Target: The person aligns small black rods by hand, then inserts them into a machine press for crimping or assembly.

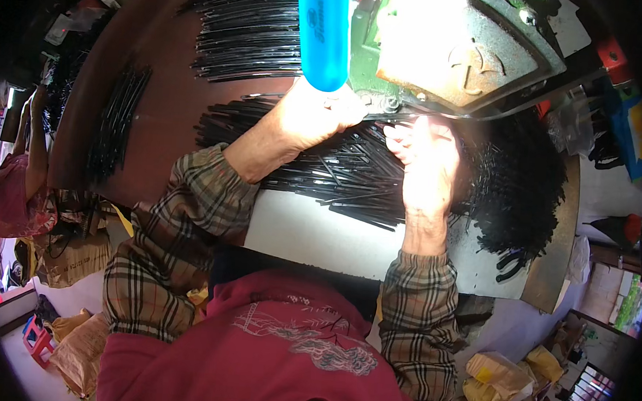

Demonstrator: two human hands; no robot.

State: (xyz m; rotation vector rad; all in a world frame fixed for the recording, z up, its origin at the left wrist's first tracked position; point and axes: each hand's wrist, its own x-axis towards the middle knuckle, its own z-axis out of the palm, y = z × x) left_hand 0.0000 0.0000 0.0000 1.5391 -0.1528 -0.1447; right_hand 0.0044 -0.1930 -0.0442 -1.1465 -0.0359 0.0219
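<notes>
My left hand (315,118) is closed at the machine's near edge, its fingers washed out by glare. A thin black strip (383,117) runs from its fingertips toward the right along that edge. My right hand (434,156) sits on the other side, fingers curled together; what they pinch is lost in the bright light. Under and between both hands lies a loose pile of thin black strips (338,168). The machine (483,78) has a worn metal cover plate, brightly lit, over a green body. A blue rounded object (324,35) hangs in front, above my left hand.
More black strips lie in a neat bundle (250,31) at the far left and a smaller bundle (120,118) beside the brown table edge. A dense heap of black pieces (520,191) fills the right side. Another person (20,189) is at the left; sacks (501,384) stand on the floor.
</notes>
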